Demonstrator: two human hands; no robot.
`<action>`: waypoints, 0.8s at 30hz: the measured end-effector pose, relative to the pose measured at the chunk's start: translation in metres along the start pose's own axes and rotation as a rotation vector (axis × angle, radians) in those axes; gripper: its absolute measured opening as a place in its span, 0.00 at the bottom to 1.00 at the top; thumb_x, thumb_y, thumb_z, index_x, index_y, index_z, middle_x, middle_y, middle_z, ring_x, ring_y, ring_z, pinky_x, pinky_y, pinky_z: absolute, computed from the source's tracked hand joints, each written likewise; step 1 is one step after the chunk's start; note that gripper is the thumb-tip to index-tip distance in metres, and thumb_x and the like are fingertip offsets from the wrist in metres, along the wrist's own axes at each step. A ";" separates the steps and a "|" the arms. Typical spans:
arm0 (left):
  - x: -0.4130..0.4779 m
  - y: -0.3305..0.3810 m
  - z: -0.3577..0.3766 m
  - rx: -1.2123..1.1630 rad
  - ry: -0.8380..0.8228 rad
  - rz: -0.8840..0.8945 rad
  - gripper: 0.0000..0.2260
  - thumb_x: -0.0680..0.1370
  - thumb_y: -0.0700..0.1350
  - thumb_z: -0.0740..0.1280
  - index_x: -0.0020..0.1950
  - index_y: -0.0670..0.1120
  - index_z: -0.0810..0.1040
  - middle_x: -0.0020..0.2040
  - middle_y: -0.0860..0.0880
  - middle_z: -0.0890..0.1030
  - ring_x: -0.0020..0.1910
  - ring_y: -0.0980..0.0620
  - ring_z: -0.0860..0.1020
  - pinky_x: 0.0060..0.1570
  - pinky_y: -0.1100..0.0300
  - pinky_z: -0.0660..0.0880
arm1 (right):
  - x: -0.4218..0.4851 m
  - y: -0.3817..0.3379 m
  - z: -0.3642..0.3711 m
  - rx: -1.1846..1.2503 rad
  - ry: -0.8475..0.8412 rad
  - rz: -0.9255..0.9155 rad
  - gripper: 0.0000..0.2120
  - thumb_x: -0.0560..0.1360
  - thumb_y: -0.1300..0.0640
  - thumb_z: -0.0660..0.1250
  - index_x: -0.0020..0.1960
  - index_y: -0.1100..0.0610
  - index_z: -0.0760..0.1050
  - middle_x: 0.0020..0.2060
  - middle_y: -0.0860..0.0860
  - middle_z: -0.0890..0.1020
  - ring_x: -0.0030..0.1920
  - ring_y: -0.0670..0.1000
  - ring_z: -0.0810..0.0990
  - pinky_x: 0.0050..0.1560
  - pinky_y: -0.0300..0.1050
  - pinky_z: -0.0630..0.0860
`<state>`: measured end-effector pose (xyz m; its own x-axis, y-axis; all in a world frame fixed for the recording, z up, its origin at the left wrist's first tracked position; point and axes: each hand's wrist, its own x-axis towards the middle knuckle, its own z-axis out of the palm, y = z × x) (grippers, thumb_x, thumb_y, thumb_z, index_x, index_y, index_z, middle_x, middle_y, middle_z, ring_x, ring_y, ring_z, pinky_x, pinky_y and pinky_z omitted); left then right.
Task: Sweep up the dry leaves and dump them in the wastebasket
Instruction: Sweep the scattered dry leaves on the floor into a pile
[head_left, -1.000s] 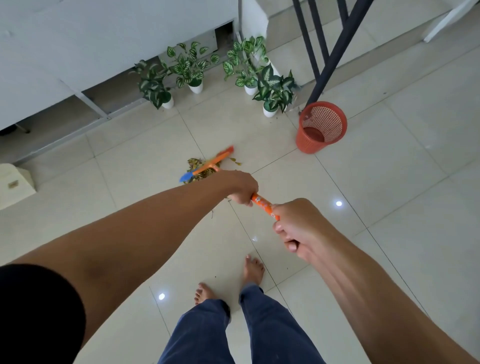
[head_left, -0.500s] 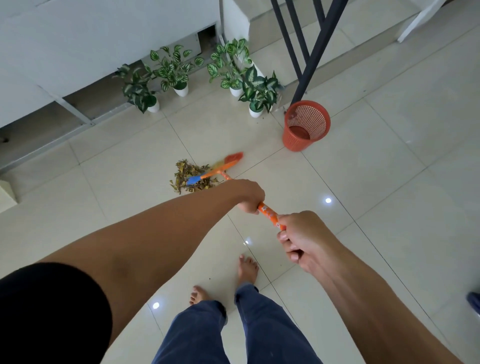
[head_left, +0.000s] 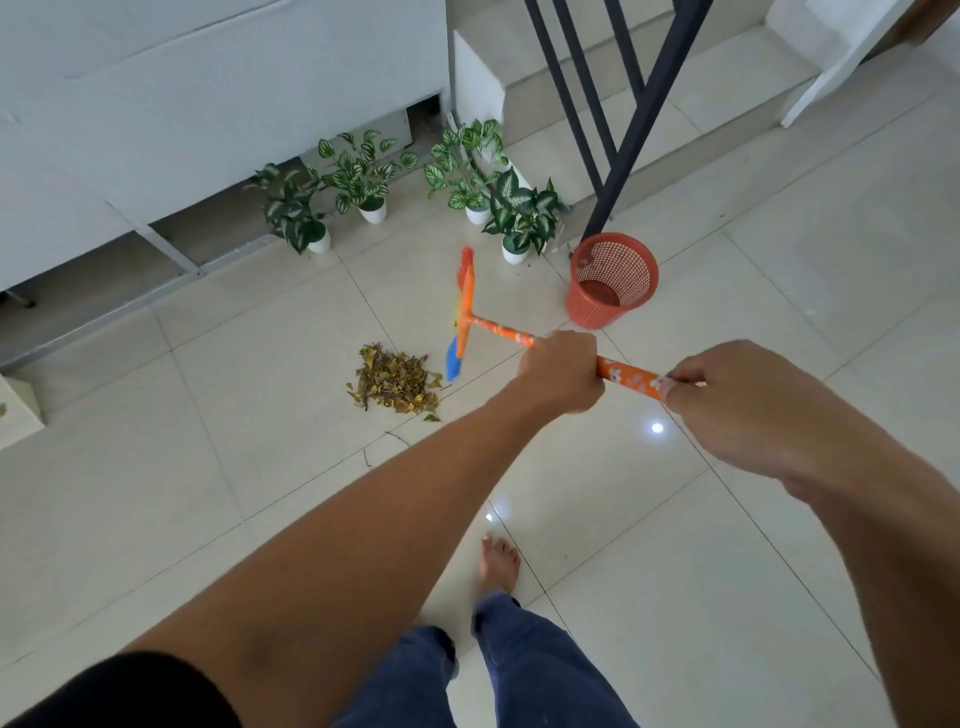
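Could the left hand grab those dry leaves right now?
Probably not yet: the left hand grips the broom handle, and the leaf pile lies on the floor ahead. Nothing blocks the way, but it must let go and reach down.

Arms outstretched, left hand (head_left: 561, 371) ahead, right hand (head_left: 737, 410) behind, fingers (head_left: 687, 375) curled round broom handle (head_left: 628, 378)

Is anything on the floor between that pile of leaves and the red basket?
Only the broom head, held just right of the leaf pile on the wastebasket side. Past it is bare tile; the nearest potted plant stands off that line.
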<state>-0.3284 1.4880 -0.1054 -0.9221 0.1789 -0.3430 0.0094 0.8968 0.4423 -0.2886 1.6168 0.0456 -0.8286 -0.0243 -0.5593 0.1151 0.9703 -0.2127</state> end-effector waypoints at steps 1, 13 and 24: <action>-0.002 0.001 0.005 -0.063 0.023 -0.019 0.07 0.73 0.41 0.62 0.49 0.43 0.75 0.47 0.45 0.77 0.47 0.43 0.76 0.38 0.54 0.69 | 0.000 -0.005 0.000 -0.122 0.023 -0.011 0.11 0.78 0.54 0.59 0.42 0.57 0.77 0.35 0.54 0.79 0.33 0.53 0.75 0.31 0.42 0.64; -0.047 -0.052 0.064 -0.289 0.019 -0.228 0.01 0.73 0.40 0.61 0.42 0.45 0.71 0.41 0.47 0.77 0.41 0.45 0.75 0.38 0.56 0.69 | -0.001 -0.050 0.059 -0.206 -0.098 -0.061 0.12 0.78 0.56 0.60 0.37 0.55 0.64 0.33 0.51 0.71 0.33 0.50 0.68 0.28 0.42 0.62; -0.085 -0.039 0.024 -0.386 0.327 -0.366 0.11 0.79 0.51 0.61 0.45 0.44 0.74 0.44 0.46 0.79 0.42 0.44 0.77 0.41 0.51 0.74 | -0.038 -0.064 0.016 -0.405 -0.005 -0.339 0.11 0.77 0.53 0.60 0.36 0.53 0.66 0.34 0.50 0.75 0.33 0.51 0.72 0.28 0.44 0.62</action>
<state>-0.2407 1.4477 -0.1135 -0.9106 -0.2998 -0.2846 -0.4133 0.6546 0.6329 -0.2559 1.5517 0.0680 -0.7799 -0.3531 -0.5168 -0.3807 0.9230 -0.0560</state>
